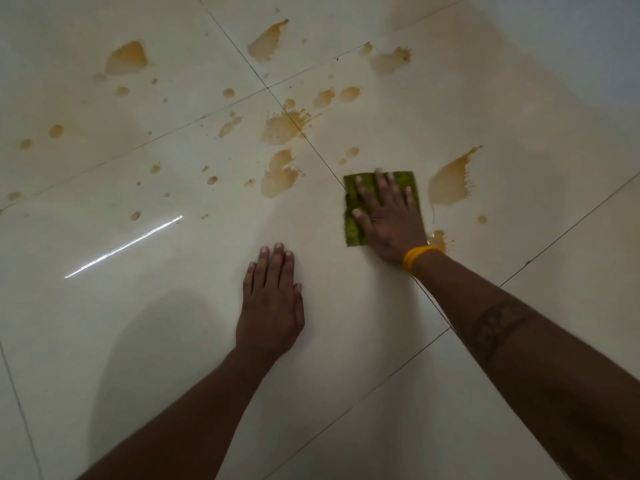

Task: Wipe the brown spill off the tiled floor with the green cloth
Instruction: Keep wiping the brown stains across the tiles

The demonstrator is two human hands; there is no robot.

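Observation:
A green cloth [353, 223] lies flat on the cream tiled floor [173, 306], right of centre. My right hand [389, 223] presses on it with straight, spread fingers and covers most of it. A brown spill [282, 128] is scattered in several puddles and drops across the far tiles. One large patch [450, 183] sits just right of the cloth, another [278, 174] to its left. A small brown patch [439, 239] lies beside my right wrist. My left hand [272, 303] rests flat on a bare tile, nearer to me.
Dark grout lines [311, 143] cross the floor diagonally. A bright light streak [124, 247] reflects off the glossy tile at left. A yellow band [417, 258] circles my right wrist. More brown blots lie far left [126, 58] and far right [391, 60].

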